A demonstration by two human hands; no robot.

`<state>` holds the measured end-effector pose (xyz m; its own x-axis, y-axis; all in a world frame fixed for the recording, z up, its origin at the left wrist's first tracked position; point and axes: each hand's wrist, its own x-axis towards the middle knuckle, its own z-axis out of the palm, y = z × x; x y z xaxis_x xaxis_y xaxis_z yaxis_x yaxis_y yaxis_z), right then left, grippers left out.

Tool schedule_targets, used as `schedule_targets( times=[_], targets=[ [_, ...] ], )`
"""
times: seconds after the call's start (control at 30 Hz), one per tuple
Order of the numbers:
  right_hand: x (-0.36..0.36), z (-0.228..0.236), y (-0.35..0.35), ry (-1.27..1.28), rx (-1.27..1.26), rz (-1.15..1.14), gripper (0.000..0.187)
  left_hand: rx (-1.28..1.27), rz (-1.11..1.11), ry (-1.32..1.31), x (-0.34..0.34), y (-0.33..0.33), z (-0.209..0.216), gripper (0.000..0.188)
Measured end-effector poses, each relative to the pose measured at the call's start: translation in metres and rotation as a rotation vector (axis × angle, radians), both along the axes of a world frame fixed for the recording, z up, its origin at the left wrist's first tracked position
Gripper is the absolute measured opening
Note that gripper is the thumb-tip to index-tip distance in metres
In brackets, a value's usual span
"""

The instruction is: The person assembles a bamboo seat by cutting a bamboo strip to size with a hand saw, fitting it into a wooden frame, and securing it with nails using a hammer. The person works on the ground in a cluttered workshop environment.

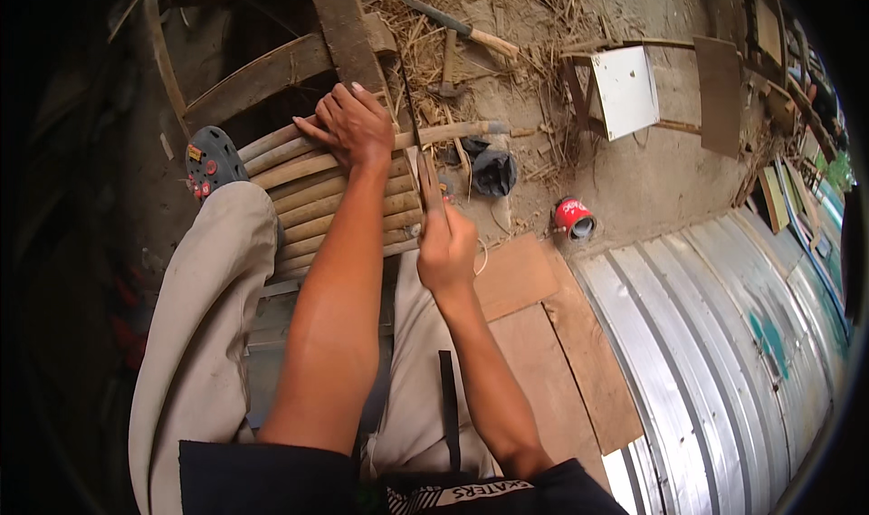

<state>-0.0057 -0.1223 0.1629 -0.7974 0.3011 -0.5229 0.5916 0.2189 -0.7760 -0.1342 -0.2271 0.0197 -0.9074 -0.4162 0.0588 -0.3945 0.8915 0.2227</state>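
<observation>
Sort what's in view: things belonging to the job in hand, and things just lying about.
Seemingly part of the job:
dark thin-bladed tool with brown handle, in the right hand
round tan bamboo poles, under the left hand

Apparently just lying about:
grey-bladed long knife with pale wooden handle
wooden-handled hammer
crumpled black plastic bag
red cylindrical can

A dusty floor (661, 185), littered with straw (557, 4) on its far side, meets ribbed metal sheeting (711, 352) near right, brown boards (534, 361) along its left edge.
</observation>
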Motion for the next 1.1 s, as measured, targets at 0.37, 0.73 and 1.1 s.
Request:
schedule_targets(
  times=[0.37,0.73,1.1],
  targets=[
    [-0.053,0.033,0.003,-0.122,-0.187,0.015,0.023,0.009,-0.009,0.003,0.000,-0.002,-0.007,0.026],
    [0.259,0.152,0.108,-0.380,0.033,0.092,0.034,0.070,0.006,-0.026,-0.001,-0.001,-0.002,0.030],
    [0.116,-0.077,0.119,-0.156,0.079,-0.390,0.043,0.043,0.004,-0.039,0.000,-0.003,-0.006,0.034]
  ],
)
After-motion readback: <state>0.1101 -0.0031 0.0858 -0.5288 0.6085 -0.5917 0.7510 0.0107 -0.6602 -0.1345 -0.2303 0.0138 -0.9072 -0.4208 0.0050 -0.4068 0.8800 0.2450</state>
